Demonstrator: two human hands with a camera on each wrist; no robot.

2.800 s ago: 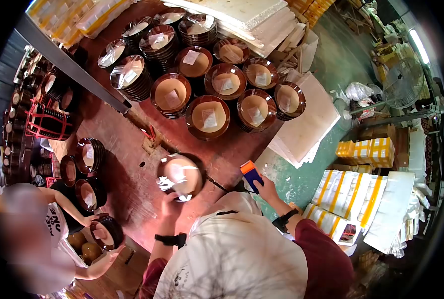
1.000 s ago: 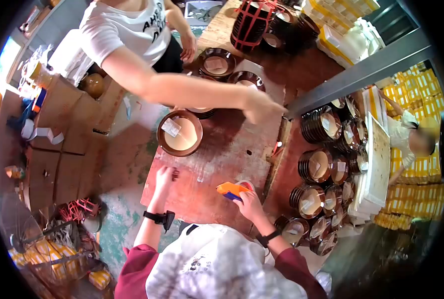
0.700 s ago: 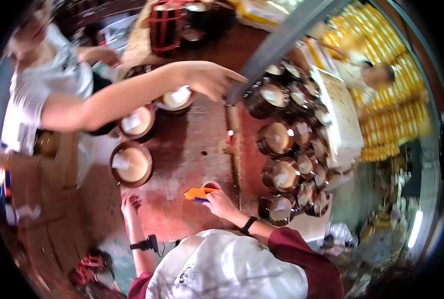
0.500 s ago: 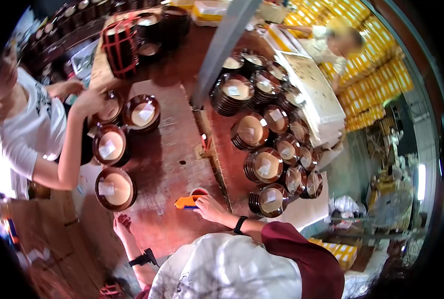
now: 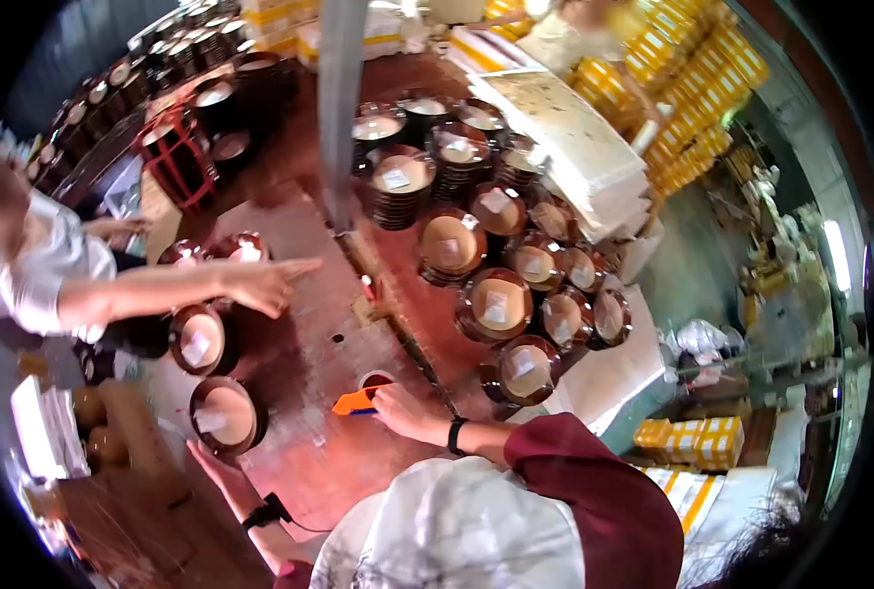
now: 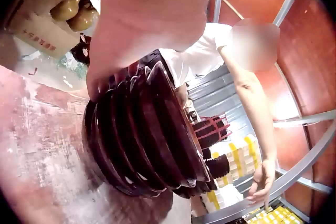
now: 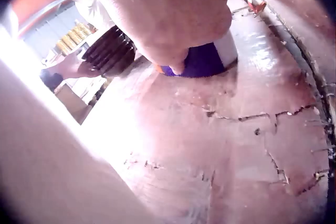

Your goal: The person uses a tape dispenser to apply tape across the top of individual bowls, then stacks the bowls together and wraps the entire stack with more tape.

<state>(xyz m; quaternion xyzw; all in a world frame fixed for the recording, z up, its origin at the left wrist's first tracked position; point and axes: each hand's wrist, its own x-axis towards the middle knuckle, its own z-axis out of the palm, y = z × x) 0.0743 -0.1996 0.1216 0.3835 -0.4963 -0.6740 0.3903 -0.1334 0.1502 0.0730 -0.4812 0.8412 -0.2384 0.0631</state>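
My left hand (image 5: 221,471) lies alongside the near-left stack of dark brown bowls (image 5: 229,417), whose top bowl has a tan inside and a white label. In the left wrist view, the fingers (image 6: 97,83) are right at the edge of that bowl stack (image 6: 142,134), partly hidden behind it. My right hand (image 5: 404,410) grips an orange and dark blue hand tool (image 5: 354,401) over the red table. The right wrist view shows its blue and white end (image 7: 207,60) close on the tabletop. A round, red-rimmed thing (image 5: 377,379) shows just behind my right hand.
Another person's arm (image 5: 162,292) reaches across the table's far left, over other bowl stacks. A grey post (image 5: 341,118) rises at the back. Many stacked bowls (image 5: 496,304) crowd the right, beside white foam boards (image 5: 564,142). A gap (image 5: 402,334) splits the tabletop.
My left hand, which held a bowl at first, has since let go and moved up beside the near-left stack. The head view has swung round. The other person's arm stretches out again.
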